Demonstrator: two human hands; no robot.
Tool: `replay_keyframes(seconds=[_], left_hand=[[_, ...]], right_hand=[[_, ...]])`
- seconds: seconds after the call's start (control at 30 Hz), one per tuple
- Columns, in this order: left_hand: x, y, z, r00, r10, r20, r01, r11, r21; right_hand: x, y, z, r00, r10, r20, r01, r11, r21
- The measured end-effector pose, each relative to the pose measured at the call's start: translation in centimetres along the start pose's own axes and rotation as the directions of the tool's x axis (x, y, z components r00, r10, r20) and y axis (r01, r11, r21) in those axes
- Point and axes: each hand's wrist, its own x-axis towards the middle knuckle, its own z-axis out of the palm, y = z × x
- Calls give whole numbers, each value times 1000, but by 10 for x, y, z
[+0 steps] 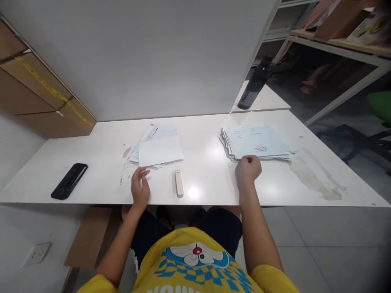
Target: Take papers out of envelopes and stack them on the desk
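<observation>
My left hand (141,188) rests at the front edge of the left stack of papers (160,151), fingers loosely bent and apart. A blank white sheet lies on top of that stack, with pale blue printed sheets fanned out beneath it. My right hand (249,168) is closed in a fist against the front edge of the right stack of papers (258,138). The top sheet there is pale blue with small print and a red stamp. Whatever the right fingers may pinch is hidden. Between the hands lies a small cream-coloured stapler (179,183).
A black oblong case (69,181) lies on the white table (201,175) at the left. Cardboard boxes (45,93) stand at the far left. A dark bottle (255,84) stands behind the right stack. A grey panel (165,57) borders the back.
</observation>
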Motion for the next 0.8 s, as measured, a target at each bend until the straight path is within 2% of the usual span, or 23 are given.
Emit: replay_keyframes(seconds=[0.07, 0.13, 0.17, 0.23, 0.3, 0.37, 0.43, 0.5, 0.57, 0.6, 0.7, 0.77, 0.8], left_hand=[[35, -24, 0, 984, 5, 181, -29, 991, 133], [59, -43, 5, 928, -18, 371, -65, 975, 211], [65, -49, 8, 902, -37, 430, -70, 971, 230], [64, -53, 11, 885, -60, 462, -55, 971, 231], [52, -43, 11, 915, -50, 399, -22, 984, 175], [36, -18, 8, 941, -3, 339, -14, 999, 47], [22, 19, 4, 936, 87, 342, -47, 991, -124], [14, 58, -1, 908, 193, 371, -83, 953, -291], [11, 90, -5, 902, 170, 397, 8, 912, -410], [10, 101, -7, 899, 133, 417, 87, 880, -468], [10, 107, -6, 852, 38, 522, 319, 753, -576], [13, 95, -2, 819, 20, 574, 388, 718, -578], [16, 85, 2, 818, 10, 576, 387, 731, -562]], right_hand=[[0, -10, 0, 988, 49, -147, -36, 996, 87], [-4, -20, -4, 969, 66, -236, -25, 985, 171], [-8, -24, -6, 963, 67, -261, -12, 979, 205], [-20, -31, -9, 958, 57, -279, 17, 966, 258], [-37, -36, -10, 968, 31, -248, 45, 955, 293], [-54, -40, -8, 985, -15, -170, 68, 947, 314], [-68, -45, -7, 992, -128, -15, 127, 942, 311], [-76, -50, -10, 952, -261, 162, 192, 917, 350], [-80, -55, -19, 899, -324, 295, 164, 873, 460], [-80, -57, -26, 882, -316, 351, 97, 848, 521], [-84, -63, -52, 812, -234, 535, -167, 785, 596], [-89, -66, -65, 789, -158, 594, -283, 765, 578], [-92, -67, -69, 797, -111, 593, -320, 755, 572]])
